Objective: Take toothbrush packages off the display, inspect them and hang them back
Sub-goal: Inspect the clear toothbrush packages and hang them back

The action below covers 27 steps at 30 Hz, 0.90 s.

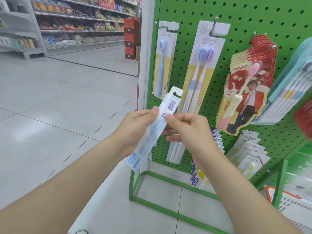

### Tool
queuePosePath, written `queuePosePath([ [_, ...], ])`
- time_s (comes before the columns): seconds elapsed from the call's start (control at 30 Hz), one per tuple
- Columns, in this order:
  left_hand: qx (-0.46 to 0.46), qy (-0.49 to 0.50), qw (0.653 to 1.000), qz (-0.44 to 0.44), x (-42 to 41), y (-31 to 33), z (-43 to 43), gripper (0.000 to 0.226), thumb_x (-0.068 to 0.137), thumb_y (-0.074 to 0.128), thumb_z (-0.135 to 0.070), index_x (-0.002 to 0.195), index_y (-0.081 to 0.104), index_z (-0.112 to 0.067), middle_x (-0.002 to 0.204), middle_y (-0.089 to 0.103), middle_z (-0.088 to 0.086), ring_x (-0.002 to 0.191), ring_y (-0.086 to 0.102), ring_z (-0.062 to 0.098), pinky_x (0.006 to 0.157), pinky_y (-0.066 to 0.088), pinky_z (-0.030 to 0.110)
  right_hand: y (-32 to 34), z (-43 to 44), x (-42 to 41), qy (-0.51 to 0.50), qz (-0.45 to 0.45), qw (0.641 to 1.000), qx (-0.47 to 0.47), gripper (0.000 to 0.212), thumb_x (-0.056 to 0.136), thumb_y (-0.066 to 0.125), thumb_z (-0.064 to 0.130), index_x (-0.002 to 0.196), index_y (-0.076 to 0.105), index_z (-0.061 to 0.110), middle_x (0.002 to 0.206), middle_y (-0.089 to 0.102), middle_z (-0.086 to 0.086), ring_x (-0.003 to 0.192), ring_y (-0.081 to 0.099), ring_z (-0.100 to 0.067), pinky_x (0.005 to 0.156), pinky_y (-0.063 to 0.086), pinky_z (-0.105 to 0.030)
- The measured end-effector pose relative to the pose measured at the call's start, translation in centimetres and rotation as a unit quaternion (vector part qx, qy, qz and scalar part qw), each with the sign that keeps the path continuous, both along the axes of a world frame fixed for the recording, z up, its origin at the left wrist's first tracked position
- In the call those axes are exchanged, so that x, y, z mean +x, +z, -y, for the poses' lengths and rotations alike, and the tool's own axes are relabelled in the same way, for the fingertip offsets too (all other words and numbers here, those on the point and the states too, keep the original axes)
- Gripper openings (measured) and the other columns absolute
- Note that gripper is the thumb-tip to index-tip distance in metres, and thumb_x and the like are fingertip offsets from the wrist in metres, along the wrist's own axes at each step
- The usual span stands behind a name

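1. Fingertips (154, 110) of both hands are clamped on one toothbrush package (149, 139). The left hand (138, 122) wraps its left edge, and the right hand (187, 130) pinches the right edge between thumb and forefinger.
2. Filling the view from 12 to 4 o'clock, the green pegboard display (244, 17) carries the hanging stock: a single blue-brush pack (163, 65), a twin-brush pack (200, 70) and the red canban packs (243, 92).
3. The held package lies slanted just in front of the board. Its back faces the camera, with the top at 1 o'clock and the foot at 7 o'clock.
4. To inspect well, I would grip the edges only, so the thumbs stay off the barcode (171, 105) and the print.
5. For rehanging, I would probably turn the hang tab (176, 93) upright and square to a hook before sliding it on.
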<state>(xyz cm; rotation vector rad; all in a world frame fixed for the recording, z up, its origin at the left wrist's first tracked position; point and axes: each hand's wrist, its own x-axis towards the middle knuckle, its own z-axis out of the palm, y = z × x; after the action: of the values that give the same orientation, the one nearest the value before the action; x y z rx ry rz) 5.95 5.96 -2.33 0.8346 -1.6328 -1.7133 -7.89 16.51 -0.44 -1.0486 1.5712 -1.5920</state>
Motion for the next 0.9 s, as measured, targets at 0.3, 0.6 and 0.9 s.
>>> queuePosePath([
  [0.3,-0.015,-0.099,0.992,0.076,-0.2,-0.4,-0.2,0.039,0.11,0.055,-0.041,0.108,0.077,-0.009,0.087,0.062,0.006,0.08,0.06,0.02,0.083,0.057,0.034,0.8,-0.1,-0.6,0.002,-0.047,0.997,-0.057,0.034,0.107,0.061,0.035,0.141,0.06,0.028,0.098,0.081,-0.003,0.058,0.064,-0.022,0.053,0.053,-0.033],
  [0.6,-0.082,-0.173,0.978,0.087,0.6,0.5,-0.5,0.033,0.11,0.051,-0.012,0.113,0.081,-0.025,0.115,0.08,0.003,0.117,0.073,0.022,0.111,0.054,0.051,0.1,-0.1,-0.6,-0.064,-0.064,0.993,-0.069,0.021,0.099,0.075,0.032,0.114,0.063,0.025,0.074,0.076,-0.013,0.054,0.072,-0.032,0.053,0.061,-0.04],
  [0.9,-0.173,-0.018,0.979,0.103,0.5,-0.6,1.2,0.013,0.1,0.07,-0.01,0.102,0.08,-0.018,0.094,0.081,0.002,0.093,0.078,0.021,0.087,0.065,0.034,-1.6,1.3,-1.8,-0.124,-0.321,0.939,-0.02,0.01,0.097,0.073,0.029,0.093,0.064,0.029,0.06,0.071,0.009,0.064,0.067,-0.012,0.084,0.048,-0.028],
])
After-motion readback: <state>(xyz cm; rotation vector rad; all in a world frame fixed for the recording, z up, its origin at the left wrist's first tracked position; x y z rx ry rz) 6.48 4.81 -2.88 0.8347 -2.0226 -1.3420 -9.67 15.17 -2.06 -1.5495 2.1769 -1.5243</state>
